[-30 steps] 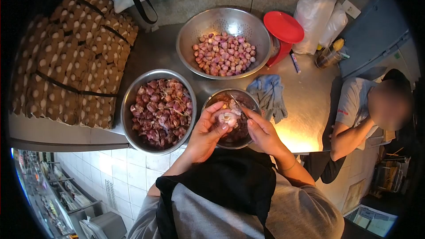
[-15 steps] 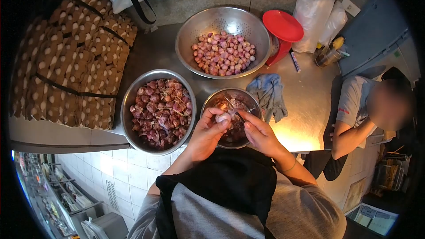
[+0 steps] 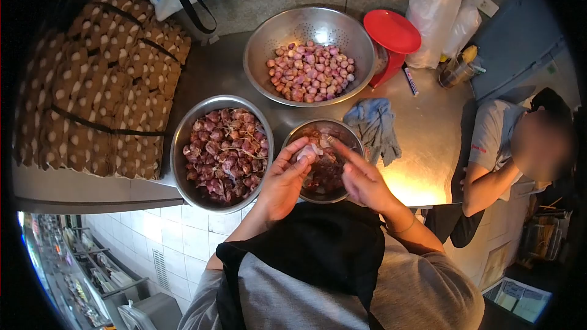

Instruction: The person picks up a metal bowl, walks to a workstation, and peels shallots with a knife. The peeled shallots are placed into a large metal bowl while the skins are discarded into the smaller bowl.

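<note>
In the head view, my left hand (image 3: 286,178) is closed, pinching a pale, partly peeled shallot (image 3: 310,151) between thumb and fingers. My right hand (image 3: 362,177) is just right of it, index finger stretched out and the other fingers curled. A thin dark blade, like a small knife, showed in that hand half a second ago; motion blur and the fingers hide it now. Both hands are over a small steel bowl (image 3: 358,136) with reddish skins inside. Unpeeled shallots (image 3: 223,146) fill a steel bowl (image 3: 177,174) on the left. Peeled shallots (image 3: 312,70) lie in a large colander (image 3: 260,30) behind.
Strapped egg trays (image 3: 98,91) are stacked at left. A blue-grey cloth (image 3: 374,128) lies right of the small bowl. Further back are a red scale (image 3: 392,32), a marker (image 3: 410,81), plastic bags (image 3: 434,21) and a cup (image 3: 454,74). Another person (image 3: 492,140) sits at right.
My right hand has drawn slightly right, and its index finger has straightened. The blade seen between the hands no longer shows. My left hand keeps hold of the shallot.
</note>
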The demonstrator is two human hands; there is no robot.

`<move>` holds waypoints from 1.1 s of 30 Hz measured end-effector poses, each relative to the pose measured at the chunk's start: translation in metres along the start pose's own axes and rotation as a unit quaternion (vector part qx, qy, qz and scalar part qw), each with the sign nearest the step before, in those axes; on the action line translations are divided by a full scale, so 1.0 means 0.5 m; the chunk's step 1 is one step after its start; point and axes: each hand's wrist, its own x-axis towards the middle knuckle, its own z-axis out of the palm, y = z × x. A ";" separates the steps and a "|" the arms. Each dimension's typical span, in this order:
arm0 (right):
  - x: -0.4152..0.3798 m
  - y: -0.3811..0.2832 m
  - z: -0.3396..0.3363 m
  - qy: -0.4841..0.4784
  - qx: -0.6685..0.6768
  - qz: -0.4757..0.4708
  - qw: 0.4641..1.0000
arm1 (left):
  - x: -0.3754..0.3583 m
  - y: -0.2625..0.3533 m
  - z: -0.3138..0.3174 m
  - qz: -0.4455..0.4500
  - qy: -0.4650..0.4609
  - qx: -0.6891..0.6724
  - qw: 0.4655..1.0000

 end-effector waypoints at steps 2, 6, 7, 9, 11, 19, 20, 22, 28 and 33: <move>0.004 0.005 0.024 -0.023 -0.034 -0.026 0.999 | -0.001 -0.002 0.001 0.002 -0.004 0.008 1.000; 0.020 0.022 0.021 -0.011 -0.012 -0.029 0.999 | -0.007 -0.001 0.005 -0.001 -0.006 0.018 1.000; 0.023 0.024 0.017 -0.002 -0.004 -0.020 1.000 | -0.009 0.000 0.006 -0.002 -0.002 0.020 1.000; 0.024 0.024 0.012 0.017 0.013 -0.003 1.000 | -0.011 0.004 0.011 -0.011 -0.007 0.005 1.000; 0.020 0.009 0.012 0.007 0.089 0.035 0.995 | -0.010 0.008 0.015 -0.015 -0.023 -0.023 0.999; 0.017 0.000 0.015 -0.040 0.045 0.036 0.998 | -0.009 0.003 0.017 0.000 -0.003 -0.015 1.000; 0.018 0.007 0.015 -0.041 0.031 0.023 0.998 | -0.008 0.000 0.012 -0.007 -0.004 -0.003 1.000; 0.020 0.016 0.010 -0.022 0.032 0.010 0.999 | -0.003 -0.003 0.001 -0.019 -0.007 0.020 1.000; 0.017 -0.006 -0.024 0.018 0.095 0.022 0.995 | -0.003 0.016 0.009 -0.047 -0.047 -0.067 0.996; 0.013 0.005 -0.031 0.024 0.014 0.011 1.000 | -0.002 0.015 0.009 -0.037 -0.051 -0.096 0.993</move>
